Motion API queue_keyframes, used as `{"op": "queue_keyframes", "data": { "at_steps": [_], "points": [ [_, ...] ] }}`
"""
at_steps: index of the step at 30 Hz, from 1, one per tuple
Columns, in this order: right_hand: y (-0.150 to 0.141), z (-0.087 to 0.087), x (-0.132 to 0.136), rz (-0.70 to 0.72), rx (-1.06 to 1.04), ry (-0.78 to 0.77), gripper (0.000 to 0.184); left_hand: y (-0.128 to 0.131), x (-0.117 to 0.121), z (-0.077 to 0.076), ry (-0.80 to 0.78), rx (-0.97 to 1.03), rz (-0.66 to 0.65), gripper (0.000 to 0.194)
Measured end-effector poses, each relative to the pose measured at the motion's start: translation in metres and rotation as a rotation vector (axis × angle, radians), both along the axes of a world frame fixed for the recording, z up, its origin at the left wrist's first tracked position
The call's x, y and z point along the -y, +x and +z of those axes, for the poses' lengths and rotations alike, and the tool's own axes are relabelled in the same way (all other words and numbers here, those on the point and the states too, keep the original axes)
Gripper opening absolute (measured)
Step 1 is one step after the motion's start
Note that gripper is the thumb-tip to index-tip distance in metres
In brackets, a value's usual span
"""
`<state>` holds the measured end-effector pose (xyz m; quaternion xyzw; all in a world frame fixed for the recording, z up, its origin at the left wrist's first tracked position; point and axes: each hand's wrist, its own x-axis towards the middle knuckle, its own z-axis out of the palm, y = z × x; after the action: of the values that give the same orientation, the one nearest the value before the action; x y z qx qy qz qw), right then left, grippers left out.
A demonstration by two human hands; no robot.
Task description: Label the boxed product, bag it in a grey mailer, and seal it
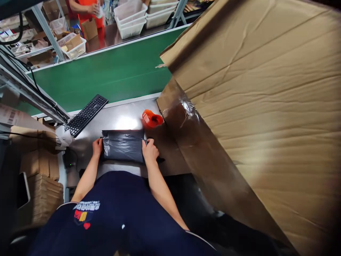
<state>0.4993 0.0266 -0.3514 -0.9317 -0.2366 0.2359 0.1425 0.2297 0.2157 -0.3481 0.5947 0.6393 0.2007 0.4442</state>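
A dark grey plastic mailing bag point(123, 146) lies flat on the metal table point(117, 117) in front of my body. My left hand point(97, 147) grips the bag's left edge, fingers closed on it. On the opposite side my right hand point(150, 152) pinches the right edge, thumb on top. Whatever is inside the bag is hidden. Just beyond its upper right corner sits an orange tape dispenser point(152, 118). Something small and black, partly covered, shows beside my right hand.
A black keyboard point(87, 114) lies at an angle on the back left. Behind the table runs a green conveyor belt point(106, 71). A large cardboard box point(266, 92) fills the right side. Stacked flat cardboard point(46, 199) stands at left. Across the belt, a person in orange stands near white baskets point(130, 26).
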Motion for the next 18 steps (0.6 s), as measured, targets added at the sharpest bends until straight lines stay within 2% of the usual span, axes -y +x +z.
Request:
{"op": "queue_keyframes", "data": {
  "at_steps": [1, 2, 3, 4, 6, 8, 9, 11, 13, 16, 18],
  "points": [
    [0.001, 0.006, 0.003, -0.012, 0.014, 0.003, 0.059, -0.005, 0.0, 0.006, 0.022, -0.073, 0.004, 0.03],
    [0.001, 0.013, 0.004, -0.019, 0.052, 0.028, 0.064, -0.008, 0.002, 0.014, 0.078, -0.155, 0.001, 0.043],
    [-0.003, 0.02, 0.005, 0.008, 0.114, 0.085, 0.066, -0.009, 0.006, 0.021, 0.187, -0.248, -0.033, 0.055],
    [-0.009, 0.026, 0.004, 0.096, 0.197, 0.182, 0.065, -0.007, 0.013, 0.028, 0.34, -0.323, -0.107, 0.061],
    [-0.032, 0.033, -0.003, 0.394, 0.31, 0.372, 0.056, 0.007, 0.032, 0.035, 0.643, -0.36, -0.401, 0.06],
    [-0.06, 0.03, -0.014, 0.67, 0.251, 0.406, 0.052, 0.028, 0.055, 0.031, 0.672, -0.453, -0.697, 0.057],
    [-0.072, 0.024, -0.02, 0.728, 0.19, 0.352, 0.053, 0.038, 0.065, 0.025, 0.615, -0.523, -0.781, 0.058],
    [-0.087, 0.008, -0.025, 0.697, 0.098, 0.233, 0.057, 0.05, 0.077, 0.01, 0.462, -0.616, -0.801, 0.064],
    [-0.088, -0.011, -0.023, 0.533, 0.027, 0.218, 0.065, 0.05, 0.08, -0.006, 0.375, -0.563, -0.744, 0.073],
    [-0.075, -0.036, -0.014, 0.294, -0.206, 0.377, 0.092, 0.035, 0.073, -0.022, 0.322, -0.273, -0.631, 0.09],
    [-0.066, -0.046, -0.013, 0.245, -0.387, 0.486, 0.11, 0.026, 0.065, -0.026, 0.206, -0.085, -0.542, 0.108]
  ]
}}
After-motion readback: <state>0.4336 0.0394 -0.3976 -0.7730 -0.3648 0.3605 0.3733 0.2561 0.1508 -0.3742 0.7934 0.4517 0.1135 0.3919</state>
